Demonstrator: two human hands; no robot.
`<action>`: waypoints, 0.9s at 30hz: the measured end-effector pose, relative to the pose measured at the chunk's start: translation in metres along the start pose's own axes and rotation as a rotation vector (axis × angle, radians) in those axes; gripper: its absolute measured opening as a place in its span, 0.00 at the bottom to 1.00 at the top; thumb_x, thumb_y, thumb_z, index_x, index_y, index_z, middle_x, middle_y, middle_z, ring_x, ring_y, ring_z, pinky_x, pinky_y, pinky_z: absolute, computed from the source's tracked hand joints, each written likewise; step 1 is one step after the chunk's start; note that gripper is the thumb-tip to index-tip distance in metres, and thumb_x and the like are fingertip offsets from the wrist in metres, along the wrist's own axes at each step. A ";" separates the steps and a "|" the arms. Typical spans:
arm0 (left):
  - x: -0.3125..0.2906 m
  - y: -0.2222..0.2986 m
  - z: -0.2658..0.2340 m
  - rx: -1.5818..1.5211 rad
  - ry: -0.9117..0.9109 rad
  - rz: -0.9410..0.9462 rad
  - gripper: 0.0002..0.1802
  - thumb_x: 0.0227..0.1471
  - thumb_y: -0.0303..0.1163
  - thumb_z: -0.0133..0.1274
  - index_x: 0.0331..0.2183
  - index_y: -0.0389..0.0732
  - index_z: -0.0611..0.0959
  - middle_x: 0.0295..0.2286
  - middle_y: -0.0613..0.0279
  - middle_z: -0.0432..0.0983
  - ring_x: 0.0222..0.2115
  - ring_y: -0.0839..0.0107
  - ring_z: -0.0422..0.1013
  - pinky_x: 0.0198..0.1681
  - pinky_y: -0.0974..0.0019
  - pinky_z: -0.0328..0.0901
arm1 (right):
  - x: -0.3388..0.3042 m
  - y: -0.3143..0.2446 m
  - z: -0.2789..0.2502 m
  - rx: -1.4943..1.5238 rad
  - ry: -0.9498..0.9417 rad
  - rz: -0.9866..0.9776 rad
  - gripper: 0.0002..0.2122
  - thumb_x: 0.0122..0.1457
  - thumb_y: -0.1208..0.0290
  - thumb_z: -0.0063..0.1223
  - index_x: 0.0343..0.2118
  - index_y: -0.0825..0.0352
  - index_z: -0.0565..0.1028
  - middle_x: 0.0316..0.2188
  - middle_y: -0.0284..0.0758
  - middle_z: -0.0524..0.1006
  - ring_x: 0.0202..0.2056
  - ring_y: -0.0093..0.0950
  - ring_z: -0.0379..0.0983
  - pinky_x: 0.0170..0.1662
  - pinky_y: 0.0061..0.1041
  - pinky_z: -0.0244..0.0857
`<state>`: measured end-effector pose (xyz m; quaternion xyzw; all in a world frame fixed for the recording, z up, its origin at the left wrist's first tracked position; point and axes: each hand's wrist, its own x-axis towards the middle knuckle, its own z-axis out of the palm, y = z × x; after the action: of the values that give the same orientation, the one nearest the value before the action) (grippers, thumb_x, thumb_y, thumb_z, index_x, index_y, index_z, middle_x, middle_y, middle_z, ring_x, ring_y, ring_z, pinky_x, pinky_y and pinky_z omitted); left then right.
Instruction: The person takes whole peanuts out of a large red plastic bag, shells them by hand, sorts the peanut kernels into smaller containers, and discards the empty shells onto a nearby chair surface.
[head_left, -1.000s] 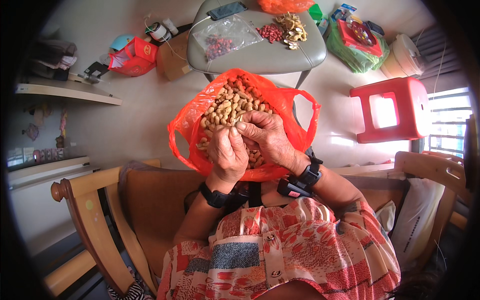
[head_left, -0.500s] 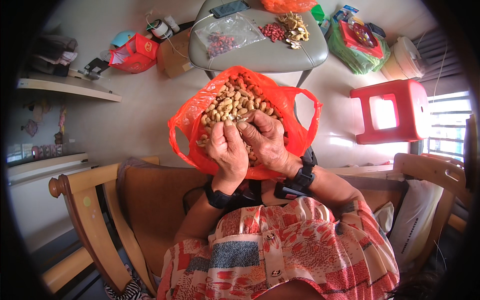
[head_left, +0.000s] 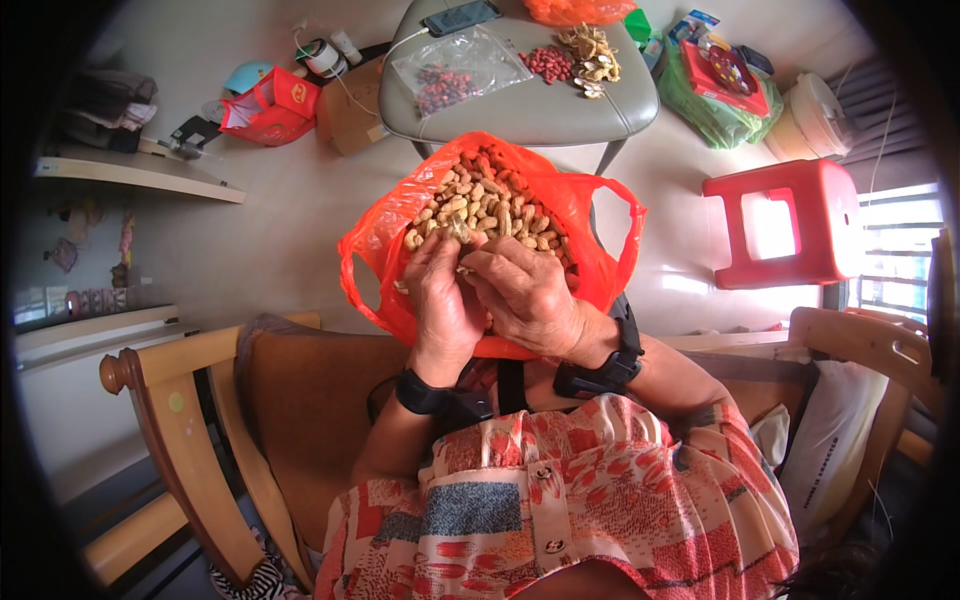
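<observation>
Over an orange plastic bag (head_left: 612,262) full of unshelled peanuts (head_left: 505,212), both hands meet with their fingertips close together. My left hand (head_left: 440,305) is closed, and a pale, cracked peanut shell (head_left: 460,229) sticks up at its fingertips. My right hand (head_left: 535,305) has its fingers curled against the left one. A small pale bit shows at its fingertips, but what lies inside the pinch is hidden. Both hands partly cover the near side of the peanuts.
Ahead stands a grey padded stool (head_left: 520,112) with a clear bag (head_left: 465,72), red peanut kernels (head_left: 546,65), empty shells (head_left: 592,58) and a phone (head_left: 460,18). A red plastic stool (head_left: 840,225) is at right, a cardboard box (head_left: 350,110) at far left. Wooden chair arms (head_left: 165,455) flank me.
Both hands have drawn slightly nearer to me and turned, with the right fingers curling in more. The pale shell now shows above the left fingertips.
</observation>
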<state>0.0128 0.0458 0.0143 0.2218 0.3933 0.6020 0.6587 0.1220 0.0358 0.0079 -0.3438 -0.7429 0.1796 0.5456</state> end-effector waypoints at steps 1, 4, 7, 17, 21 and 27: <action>0.000 0.002 -0.004 0.004 -0.078 -0.032 0.08 0.56 0.27 0.41 0.31 0.37 0.76 0.28 0.64 0.73 0.29 0.75 0.69 0.36 0.73 0.65 | 0.001 -0.003 -0.001 0.002 0.000 0.000 0.09 0.44 0.85 0.54 0.31 0.75 0.73 0.30 0.43 0.74 0.28 0.38 0.73 0.30 0.29 0.70; -0.001 0.003 -0.010 -0.061 -0.042 -0.187 0.10 0.56 0.30 0.40 0.33 0.39 0.76 0.30 0.64 0.73 0.31 0.75 0.69 0.38 0.72 0.65 | 0.004 -0.014 -0.007 -0.165 -0.206 0.111 0.13 0.42 0.82 0.53 0.34 0.75 0.71 0.32 0.45 0.72 0.28 0.38 0.74 0.27 0.30 0.71; -0.002 -0.006 -0.047 -0.195 -0.188 -0.362 0.15 0.57 0.36 0.38 0.34 0.39 0.77 0.34 0.61 0.74 0.37 0.69 0.70 0.45 0.67 0.63 | 0.004 -0.022 -0.007 -0.317 -0.447 0.012 0.19 0.40 0.76 0.51 0.39 0.77 0.68 0.35 0.47 0.69 0.30 0.39 0.73 0.25 0.29 0.71; -0.028 0.009 -0.043 0.000 -0.179 -0.505 0.18 0.58 0.37 0.34 0.33 0.34 0.74 0.29 0.62 0.72 0.27 0.77 0.72 0.29 0.76 0.68 | 0.004 -0.029 -0.013 -0.002 -0.404 -0.058 0.14 0.36 0.73 0.55 0.30 0.70 0.74 0.36 0.42 0.74 0.37 0.38 0.74 0.36 0.32 0.71; -0.026 0.003 -0.068 -0.299 -0.243 -0.546 0.13 0.58 0.39 0.42 0.30 0.40 0.75 0.28 0.54 0.71 0.15 0.79 0.57 0.13 0.75 0.50 | 0.029 0.030 -0.038 -0.418 -0.514 0.098 0.09 0.41 0.76 0.54 0.29 0.64 0.75 0.28 0.36 0.74 0.30 0.35 0.73 0.28 0.31 0.69; -0.034 0.005 -0.063 -0.236 -0.264 -0.480 0.14 0.59 0.37 0.41 0.30 0.38 0.74 0.26 0.53 0.71 0.14 0.78 0.57 0.14 0.75 0.51 | 0.030 0.112 -0.052 -0.522 -0.621 0.157 0.06 0.44 0.76 0.52 0.29 0.63 0.76 0.22 0.39 0.73 0.25 0.40 0.72 0.28 0.37 0.65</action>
<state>-0.0387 0.0026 -0.0107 0.1206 0.2729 0.4364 0.8489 0.2007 0.1301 -0.0261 -0.4557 -0.8643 0.1214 0.1748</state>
